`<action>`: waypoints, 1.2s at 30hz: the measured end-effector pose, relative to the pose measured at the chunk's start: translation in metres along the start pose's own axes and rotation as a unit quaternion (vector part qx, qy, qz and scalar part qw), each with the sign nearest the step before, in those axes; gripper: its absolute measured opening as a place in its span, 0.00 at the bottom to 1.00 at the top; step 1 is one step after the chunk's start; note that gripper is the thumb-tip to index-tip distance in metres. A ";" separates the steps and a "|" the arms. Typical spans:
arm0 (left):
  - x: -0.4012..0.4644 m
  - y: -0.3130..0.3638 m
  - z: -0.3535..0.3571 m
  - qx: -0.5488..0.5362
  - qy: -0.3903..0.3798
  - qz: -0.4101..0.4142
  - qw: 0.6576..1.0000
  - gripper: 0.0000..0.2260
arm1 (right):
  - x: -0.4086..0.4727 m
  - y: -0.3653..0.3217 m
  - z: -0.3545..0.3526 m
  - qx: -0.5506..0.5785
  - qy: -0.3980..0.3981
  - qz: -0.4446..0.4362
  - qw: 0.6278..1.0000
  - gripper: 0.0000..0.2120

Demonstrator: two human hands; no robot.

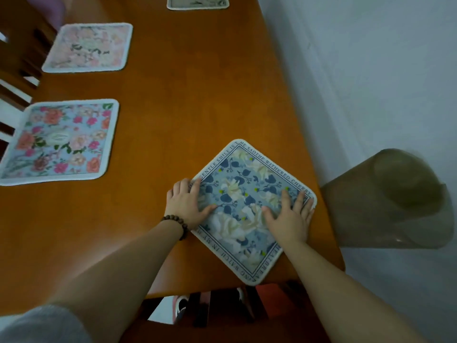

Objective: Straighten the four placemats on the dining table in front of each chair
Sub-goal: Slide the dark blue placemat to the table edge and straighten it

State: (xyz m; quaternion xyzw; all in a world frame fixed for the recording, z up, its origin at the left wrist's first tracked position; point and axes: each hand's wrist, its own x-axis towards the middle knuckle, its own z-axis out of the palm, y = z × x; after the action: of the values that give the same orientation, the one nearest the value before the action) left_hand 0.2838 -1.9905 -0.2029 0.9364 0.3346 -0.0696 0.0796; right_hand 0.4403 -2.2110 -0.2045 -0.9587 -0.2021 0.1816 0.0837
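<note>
A blue floral placemat (243,191) with lettering round its border lies turned like a diamond near the table's right edge. My left hand (186,205) rests flat on its left corner, fingers spread, a bead bracelet on the wrist. My right hand (291,216) presses flat on its right corner, close to the table edge. A bright flowered placemat (61,142) lies at the left edge. A pale pink placemat (90,47) lies beyond it. A fourth placemat (197,2) is cut off at the top.
The orange wooden table (185,100) fills the view. Dark chair backs (24,63) stand along its left side, and another chair (222,305) sits below its near edge. A brown translucent bin (395,201) stands on the pale floor to the right.
</note>
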 end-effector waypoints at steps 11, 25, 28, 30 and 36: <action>-0.077 -0.073 0.006 -0.051 0.019 -0.075 0.996 0.38 | 0.081 -0.083 -0.009 -0.097 -0.098 -0.219 0.966 0.40; -0.043 -0.082 -0.001 -0.162 -0.038 -0.092 0.982 0.52 | -0.015 -0.044 0.021 0.063 -0.012 -0.064 0.996 0.44; -0.030 -0.071 -0.001 -0.160 -0.046 -0.068 0.984 0.51 | -0.022 -0.046 0.028 0.037 -0.016 -0.095 0.995 0.43; -0.032 -0.069 0.001 -0.150 -0.041 -0.063 0.986 0.51 | -0.019 -0.052 0.027 0.050 -0.027 -0.113 0.992 0.42; -0.062 -0.074 0.005 -0.158 -0.044 -0.039 0.986 0.55 | -0.017 -0.052 0.026 0.035 -0.045 -0.121 0.991 0.42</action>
State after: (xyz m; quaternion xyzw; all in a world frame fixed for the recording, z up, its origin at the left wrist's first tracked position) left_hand 0.1882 -1.9729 -0.2038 0.8944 0.3734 -0.0598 0.2388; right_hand 0.3971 -2.1689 -0.2107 -0.9146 -0.3137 0.2200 0.1293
